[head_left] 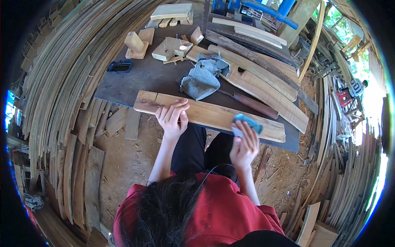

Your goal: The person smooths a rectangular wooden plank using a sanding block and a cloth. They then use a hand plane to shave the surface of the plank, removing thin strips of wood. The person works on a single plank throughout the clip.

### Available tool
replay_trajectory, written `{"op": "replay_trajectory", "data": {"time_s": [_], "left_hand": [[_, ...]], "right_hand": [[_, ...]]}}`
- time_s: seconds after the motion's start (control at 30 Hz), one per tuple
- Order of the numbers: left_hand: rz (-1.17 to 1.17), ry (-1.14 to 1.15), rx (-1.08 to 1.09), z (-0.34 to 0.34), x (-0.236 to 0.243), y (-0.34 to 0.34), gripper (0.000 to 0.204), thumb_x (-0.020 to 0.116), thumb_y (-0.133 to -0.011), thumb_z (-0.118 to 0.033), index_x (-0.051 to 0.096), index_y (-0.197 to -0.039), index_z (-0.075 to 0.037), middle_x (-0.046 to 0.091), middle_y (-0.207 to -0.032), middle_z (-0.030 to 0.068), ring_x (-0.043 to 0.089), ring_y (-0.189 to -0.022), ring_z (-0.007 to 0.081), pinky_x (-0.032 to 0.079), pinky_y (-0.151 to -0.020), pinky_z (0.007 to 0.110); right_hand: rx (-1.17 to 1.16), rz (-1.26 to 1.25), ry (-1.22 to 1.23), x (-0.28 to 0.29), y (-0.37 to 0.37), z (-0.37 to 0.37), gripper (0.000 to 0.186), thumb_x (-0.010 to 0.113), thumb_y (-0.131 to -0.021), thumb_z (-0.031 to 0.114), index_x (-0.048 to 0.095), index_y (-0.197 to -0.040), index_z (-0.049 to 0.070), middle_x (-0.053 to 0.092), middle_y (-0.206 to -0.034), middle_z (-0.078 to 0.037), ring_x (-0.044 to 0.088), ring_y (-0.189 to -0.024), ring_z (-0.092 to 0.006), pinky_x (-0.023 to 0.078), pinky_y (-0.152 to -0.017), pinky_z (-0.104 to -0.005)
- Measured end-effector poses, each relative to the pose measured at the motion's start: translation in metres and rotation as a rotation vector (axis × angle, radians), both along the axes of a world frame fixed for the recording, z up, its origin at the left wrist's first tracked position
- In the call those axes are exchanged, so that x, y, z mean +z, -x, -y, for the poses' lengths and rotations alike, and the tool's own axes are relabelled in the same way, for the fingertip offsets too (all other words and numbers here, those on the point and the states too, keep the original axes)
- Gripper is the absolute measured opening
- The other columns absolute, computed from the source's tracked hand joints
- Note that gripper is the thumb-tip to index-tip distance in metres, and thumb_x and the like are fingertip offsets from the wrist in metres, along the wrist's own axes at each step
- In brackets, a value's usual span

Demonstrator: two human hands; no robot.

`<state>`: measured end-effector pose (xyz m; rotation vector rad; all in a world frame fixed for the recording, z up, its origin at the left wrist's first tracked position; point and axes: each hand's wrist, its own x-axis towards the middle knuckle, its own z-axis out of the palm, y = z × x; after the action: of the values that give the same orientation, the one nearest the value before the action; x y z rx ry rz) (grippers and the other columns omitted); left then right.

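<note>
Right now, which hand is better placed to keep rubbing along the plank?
Probably the right hand: it grips the blue pad against the plank near its right end. The left hand lies flat on the plank, steadying it.

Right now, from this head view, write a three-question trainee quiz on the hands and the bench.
1. True or false: the left hand lies flat on the long wooden plank.
2. What does the right hand hold? A) a hammer B) a small blue-and-white pad C) a saw
3. Fill in: the grey cloth lies on the dark ____, behind the plank.

Key: 1 true; 2 B; 3 table.
</note>
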<state>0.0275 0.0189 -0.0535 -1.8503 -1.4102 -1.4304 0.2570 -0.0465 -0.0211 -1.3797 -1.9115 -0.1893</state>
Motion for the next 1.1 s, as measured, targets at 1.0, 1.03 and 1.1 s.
{"op": "replay_trajectory", "data": {"time_s": [1.0, 1.03, 1.1], "left_hand": [[0.009, -0.019, -0.001, -0.001, -0.003, 0.000, 0.011, 0.053, -0.084, -0.015, 0.064, -0.083, -0.016, 0.070, -0.095, -0.0067, 0.061, -0.081, 0.0113, 0.035, -0.077, 0.029], [0.004, -0.015, -0.001, -0.002, -0.003, 0.000, 0.011, 0.053, -0.084, -0.015, 0.065, -0.083, -0.016, 0.070, -0.095, -0.0066, 0.061, -0.081, 0.0114, 0.035, -0.078, 0.029], [0.000, -0.003, 0.005, -0.001, -0.004, 0.000, 0.011, 0.053, -0.084, -0.015, 0.065, -0.083, -0.016, 0.070, -0.095, -0.0064, 0.061, -0.082, 0.0116, 0.035, -0.078, 0.030]], "right_hand": [[-0.257, 0.013, 0.013, 0.011, -0.019, -0.021, 0.030, 0.043, -0.092, 0.012, 0.065, -0.109, 0.002, 0.063, -0.118, -0.011, 0.058, -0.112, -0.0308, 0.040, -0.097, -0.0427], [-0.179, -0.004, 0.025, 0.011, -0.003, -0.018, 0.029, 0.044, -0.091, 0.012, 0.066, -0.109, 0.003, 0.063, -0.118, -0.010, 0.058, -0.112, -0.0296, 0.040, -0.098, -0.0423], [-0.039, -0.042, 0.038, 0.015, 0.019, -0.009, 0.028, 0.045, -0.091, 0.014, 0.067, -0.106, 0.006, 0.064, -0.116, -0.007, 0.058, -0.112, -0.0263, 0.040, -0.099, -0.0409]]}}
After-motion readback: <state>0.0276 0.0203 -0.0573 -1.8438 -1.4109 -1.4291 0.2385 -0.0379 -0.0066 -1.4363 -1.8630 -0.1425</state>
